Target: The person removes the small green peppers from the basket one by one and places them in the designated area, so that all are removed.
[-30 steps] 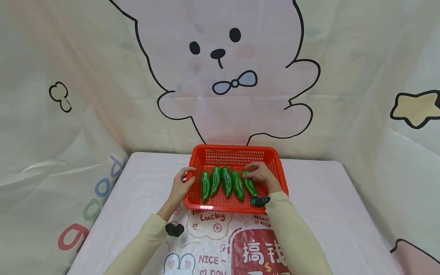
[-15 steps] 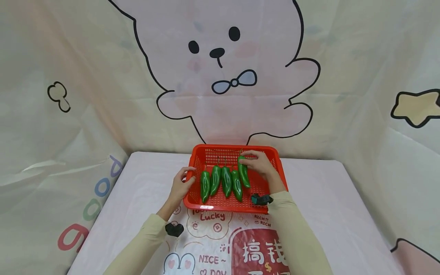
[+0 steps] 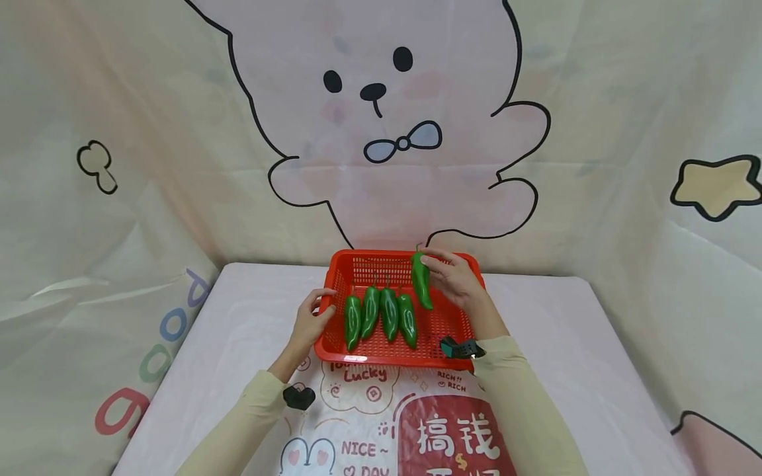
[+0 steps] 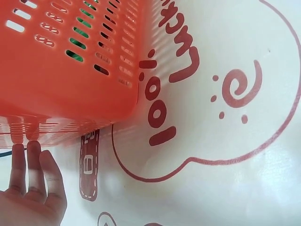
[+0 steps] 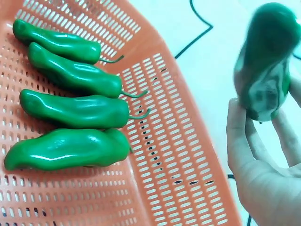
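Observation:
My right hand (image 3: 457, 281) pinches a long green chili pepper (image 3: 421, 281) near its stem end, over the back right of the red plastic basket (image 3: 393, 358). In the right wrist view that pepper (image 5: 267, 61) stands beyond the basket's edge, its tip toward the camera. Several more green chili peppers (image 5: 75, 113) lie side by side in the basket, stems toward the back. At the basket's left side is my left hand (image 3: 306, 324). In the left wrist view its fingers (image 4: 34, 165) reach nearly straight to the perforated outer wall, while the thumb is out of sight.
The basket stands toward the back of a white table (image 3: 536, 330), near a cloth backdrop (image 3: 381, 185) with a cartoon bear. A printed mat (image 3: 369, 423) with red lettering lies in front of it. Cloth walls flank the table on both sides.
My right hand has lifted the rightmost pepper from the row and carried it up and toward the back. My left hand has stayed at the basket's side.

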Demonstrator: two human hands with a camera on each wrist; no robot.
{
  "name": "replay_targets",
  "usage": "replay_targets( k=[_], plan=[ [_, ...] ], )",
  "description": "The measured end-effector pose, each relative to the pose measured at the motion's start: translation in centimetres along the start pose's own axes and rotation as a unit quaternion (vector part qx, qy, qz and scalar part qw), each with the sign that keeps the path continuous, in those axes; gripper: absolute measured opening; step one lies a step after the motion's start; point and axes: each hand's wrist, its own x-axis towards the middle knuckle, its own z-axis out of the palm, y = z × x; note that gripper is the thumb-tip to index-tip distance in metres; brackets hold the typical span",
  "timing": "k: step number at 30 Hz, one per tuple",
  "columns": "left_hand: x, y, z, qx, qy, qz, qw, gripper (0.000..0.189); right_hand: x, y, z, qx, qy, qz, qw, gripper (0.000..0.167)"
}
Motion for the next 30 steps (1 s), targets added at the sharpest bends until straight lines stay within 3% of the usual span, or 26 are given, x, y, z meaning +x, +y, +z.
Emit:
replay_targets(
  k=[9,16,30],
  plan=[
    [-0.2,-0.1,-0.1,-0.002,0.001,-0.007,1.0000,0.035,-0.9,-1.1,0.6,0.029,-0.016,-0.006,0.9994,0.048],
    [-0.2,0.0,-0.1,0.002,-0.003,-0.006,1.0000,0.035,-1.8,-1.5,1.1,-0.008,-0.055,-0.006,0.9985,0.046],
    [-0.1,0.1,-0.1,0.010,-0.002,0.001,0.9999,0.036,-3.1,-1.8,0.6,-0.064,-0.052,-0.030,0.9961,0.048]
  ],
)
